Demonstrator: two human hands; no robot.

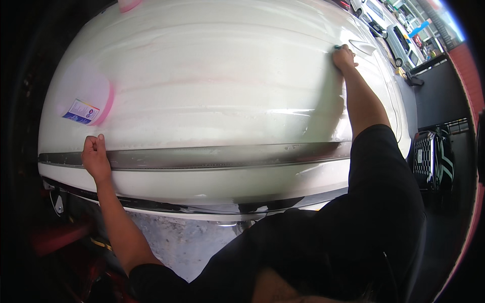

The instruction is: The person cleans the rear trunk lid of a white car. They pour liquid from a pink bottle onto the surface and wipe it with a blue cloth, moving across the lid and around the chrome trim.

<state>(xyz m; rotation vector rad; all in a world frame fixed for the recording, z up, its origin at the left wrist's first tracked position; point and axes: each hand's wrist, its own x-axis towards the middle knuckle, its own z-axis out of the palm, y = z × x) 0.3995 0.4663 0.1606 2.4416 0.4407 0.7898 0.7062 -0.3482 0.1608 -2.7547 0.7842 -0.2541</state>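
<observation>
The white car roof spreads in front of me, with streaks and small droplets on it. Far out on the right, my right hand presses down beside the white fin-shaped antenna. Its fingers close on a small dark green object, mostly hidden, whose kind I cannot tell. My left hand rests at the dark roof strip on the near left, fingers curled and thumb up, with nothing visible in it. Just beyond it, a translucent jug with pink liquid and a label lies on the roof.
Another pink container shows at the far edge of the roof. Right of the car are a dark vehicle's front grille and a red wall. Parked cars stand farther off. Grey floor lies below me.
</observation>
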